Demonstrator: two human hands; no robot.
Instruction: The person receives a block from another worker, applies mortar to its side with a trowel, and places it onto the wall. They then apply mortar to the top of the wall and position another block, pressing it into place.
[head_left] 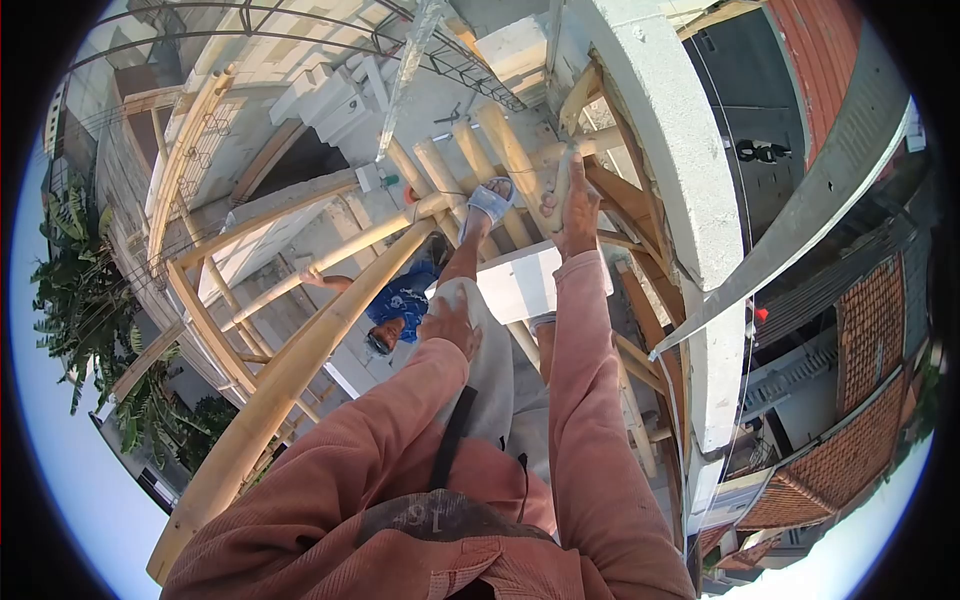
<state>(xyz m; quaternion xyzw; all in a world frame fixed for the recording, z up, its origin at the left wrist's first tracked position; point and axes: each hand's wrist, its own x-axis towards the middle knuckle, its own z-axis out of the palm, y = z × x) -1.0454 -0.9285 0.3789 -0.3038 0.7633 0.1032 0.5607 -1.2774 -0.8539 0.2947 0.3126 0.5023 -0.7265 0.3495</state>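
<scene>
My left hand (pixel 450 325) rests on my raised knee, on the grey trousers (pixel 490 350), with its fingers spread. My right hand (pixel 575 212) is stretched forward, closed around a pale upright pole (pixel 562 180) beside the wooden formwork boards. Its fingertips show on the left of the pole and the thumb points up along it. Just left of this hand, my sandalled foot (pixel 490 200) stands on a row of bamboo poles (pixel 508 145). Below my legs is a white block surface (pixel 520 283).
A person in a blue shirt (pixel 405 300) is lower down, one hand at a bamboo pole (pixel 365 238). A thick bamboo pole (pixel 290 390) slants up on my left. A white concrete beam (pixel 690 150) runs along the right, with a metal strip (pixel 800 230) crossing it. Tiled roofs (pixel 830 480) lie beyond.
</scene>
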